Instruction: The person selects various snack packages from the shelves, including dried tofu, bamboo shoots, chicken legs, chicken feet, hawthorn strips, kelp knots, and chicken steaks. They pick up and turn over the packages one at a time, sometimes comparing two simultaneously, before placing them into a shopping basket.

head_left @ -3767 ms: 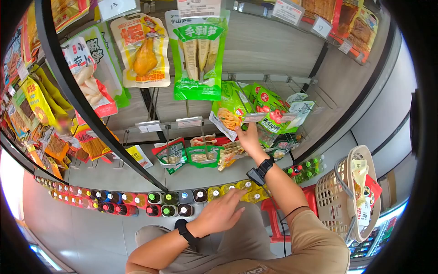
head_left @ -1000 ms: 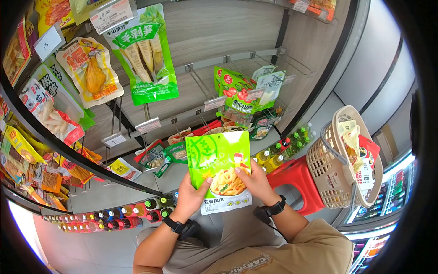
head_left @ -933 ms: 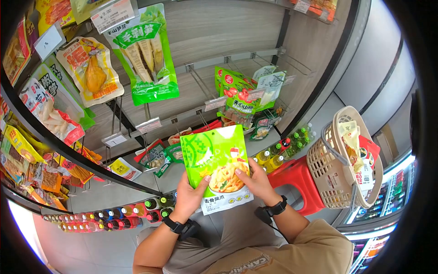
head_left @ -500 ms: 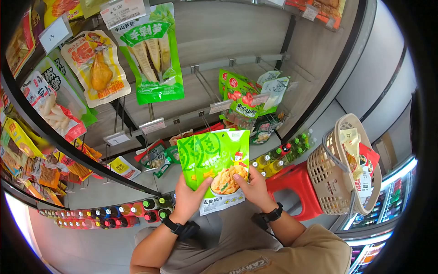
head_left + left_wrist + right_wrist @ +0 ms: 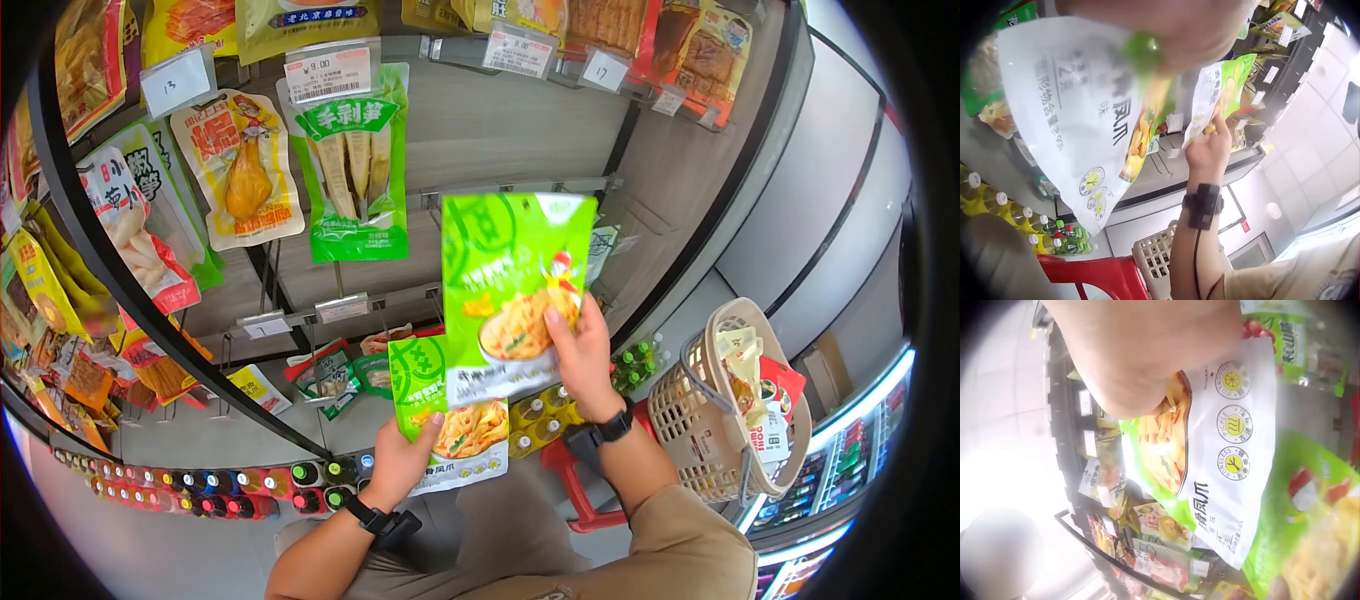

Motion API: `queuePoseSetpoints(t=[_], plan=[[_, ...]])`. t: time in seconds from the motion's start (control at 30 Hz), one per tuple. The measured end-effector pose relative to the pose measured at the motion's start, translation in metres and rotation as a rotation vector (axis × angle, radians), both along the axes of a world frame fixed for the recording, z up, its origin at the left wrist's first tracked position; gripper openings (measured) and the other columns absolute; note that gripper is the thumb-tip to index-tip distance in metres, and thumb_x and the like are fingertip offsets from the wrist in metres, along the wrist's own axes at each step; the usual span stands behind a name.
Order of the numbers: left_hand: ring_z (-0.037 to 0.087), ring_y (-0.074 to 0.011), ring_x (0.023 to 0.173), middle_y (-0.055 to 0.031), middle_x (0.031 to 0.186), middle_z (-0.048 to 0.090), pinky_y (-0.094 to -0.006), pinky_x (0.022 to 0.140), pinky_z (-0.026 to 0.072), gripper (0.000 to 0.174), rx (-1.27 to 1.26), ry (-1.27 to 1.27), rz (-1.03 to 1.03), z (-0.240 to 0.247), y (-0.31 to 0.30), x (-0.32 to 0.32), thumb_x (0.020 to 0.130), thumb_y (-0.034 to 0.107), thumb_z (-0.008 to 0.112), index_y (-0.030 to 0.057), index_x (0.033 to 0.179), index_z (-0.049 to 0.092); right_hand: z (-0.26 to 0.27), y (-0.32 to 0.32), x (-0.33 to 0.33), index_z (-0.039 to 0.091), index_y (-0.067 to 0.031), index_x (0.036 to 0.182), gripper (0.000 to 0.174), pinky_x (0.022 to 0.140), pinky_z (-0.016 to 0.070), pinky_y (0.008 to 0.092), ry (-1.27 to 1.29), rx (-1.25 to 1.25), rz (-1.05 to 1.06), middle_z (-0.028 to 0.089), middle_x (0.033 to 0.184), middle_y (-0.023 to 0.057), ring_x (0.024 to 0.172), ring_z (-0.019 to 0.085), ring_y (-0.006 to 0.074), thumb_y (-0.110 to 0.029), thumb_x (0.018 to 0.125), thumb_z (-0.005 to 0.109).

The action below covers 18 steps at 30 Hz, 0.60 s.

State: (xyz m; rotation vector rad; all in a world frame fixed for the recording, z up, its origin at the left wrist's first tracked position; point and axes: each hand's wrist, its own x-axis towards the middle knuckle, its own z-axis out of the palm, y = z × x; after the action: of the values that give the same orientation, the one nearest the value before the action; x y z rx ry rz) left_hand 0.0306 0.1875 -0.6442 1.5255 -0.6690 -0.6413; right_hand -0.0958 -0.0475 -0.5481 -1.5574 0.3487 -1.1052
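My left hand grips one green-and-white bag of boneless chicken feet by its left side, thumb on the front. Higher and to the right, my right hand holds a second, matching bag by its right edge, with the thumb across the printed bowl. This raised bag overlaps the top right of the lower one in the head view. In the left wrist view the lower bag's white bottom is close to the camera. The right wrist view shows the raised bag's label beside the lower bag.
Snack pouches such as a green bamboo-shoot bag hang on shelf hooks ahead. Drink bottles stand in rows along the floor. A beige shopping basket with packages inside stands at the right, near a red stool.
Earlier the right hand took a green bag from the hooks, then both hands held the bags together. Now they are apart: the right hand's bag has moved up and right, the left's slightly down.
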Motion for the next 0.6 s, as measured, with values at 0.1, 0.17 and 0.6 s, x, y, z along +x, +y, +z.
queuePoseSetpoints(t=[0.1, 0.17, 0.6], plan=[[0.074, -0.0174, 0.092, -0.0134, 0.103, 0.079, -0.0346, 0.082, 0.0573, 0.032, -0.065, -0.007, 0.011, -0.008, -0.002, -0.004, 0.101, 0.024, 0.074, -0.0037, 0.117, 0.071, 0.035, -0.007, 0.032, 0.056, 0.0010, 0.130, 0.028, 0.097, 0.0525, 0.0293, -0.040, -0.064, 0.054, 0.071, 0.125, 0.0092, 0.110, 0.066, 0.0117, -0.012, 0.107, 0.064], [0.074, -0.0178, 0.091, -0.0137, 0.102, 0.080, -0.0348, 0.082, 0.0574, 0.031, -0.063, -0.030, 0.015, -0.004, 0.001, -0.005, 0.101, 0.024, 0.074, -0.0031, 0.116, 0.072, 0.059, -0.006, 0.048, 0.056, 0.0008, 0.129, 0.027, 0.095, 0.0538, 0.0288, -0.110, -0.108, 0.117, 0.071, 0.123, 0.0088, 0.107, 0.068, 0.0112, -0.013, 0.108, 0.064], [0.076, -0.0221, 0.091, -0.0150, 0.102, 0.079, -0.0362, 0.082, 0.0577, 0.030, -0.036, -0.119, 0.027, 0.008, 0.015, -0.001, 0.101, 0.023, 0.074, -0.0018, 0.117, 0.072, 0.097, -0.013, 0.076, 0.057, 0.0011, 0.127, 0.026, 0.095, 0.0547, 0.0293, -0.216, -0.056, 0.164, 0.072, 0.125, 0.0104, 0.110, 0.069, 0.0124, -0.015, 0.107, 0.065]])
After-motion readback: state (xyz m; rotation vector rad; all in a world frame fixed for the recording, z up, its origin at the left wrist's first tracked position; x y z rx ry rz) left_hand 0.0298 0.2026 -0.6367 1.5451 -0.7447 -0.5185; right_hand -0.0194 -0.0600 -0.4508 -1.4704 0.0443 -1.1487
